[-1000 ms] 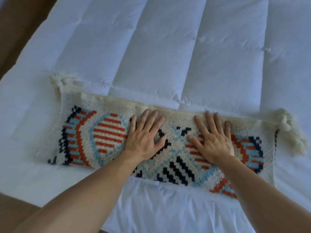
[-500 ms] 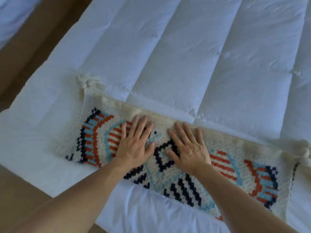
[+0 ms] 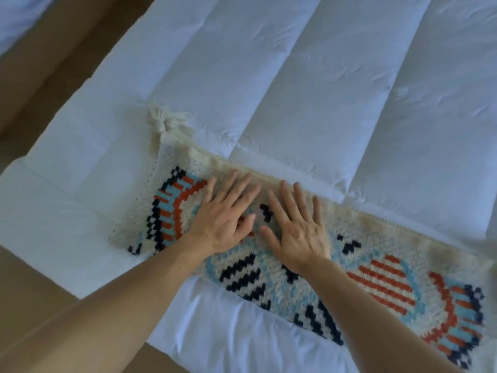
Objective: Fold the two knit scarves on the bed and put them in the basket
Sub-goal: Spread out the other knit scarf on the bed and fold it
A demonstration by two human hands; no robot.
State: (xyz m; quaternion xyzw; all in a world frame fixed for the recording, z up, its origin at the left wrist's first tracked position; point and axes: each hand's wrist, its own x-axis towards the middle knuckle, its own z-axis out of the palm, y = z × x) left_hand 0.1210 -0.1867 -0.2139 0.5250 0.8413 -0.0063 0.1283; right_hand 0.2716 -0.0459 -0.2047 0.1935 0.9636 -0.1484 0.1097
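On the white quilted bed (image 3: 309, 84) a patterned knit scarf (image 3: 317, 275) lies flat in a long strip, tassel (image 3: 164, 121) at its far-left corner. Both hands press on it palms down, fingers spread, gripping nothing — left hand (image 3: 223, 219) just beside right hand (image 3: 298, 230), now nearer the left end than a second ago

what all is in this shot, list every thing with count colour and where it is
knit scarf: one, cream with navy, orange and light blue pattern, laid flat across the near part of the quilt, running left to lower right
tassel: one in view, cream, at the scarf's far left corner
quilt: one, white, channel-stitched, covering the bed
surface beside the bed: brown, left and lower left
left hand: one, flat on the scarf, fingers spread
right hand: one, flat on the scarf beside the left

No basket or second scarf in view.
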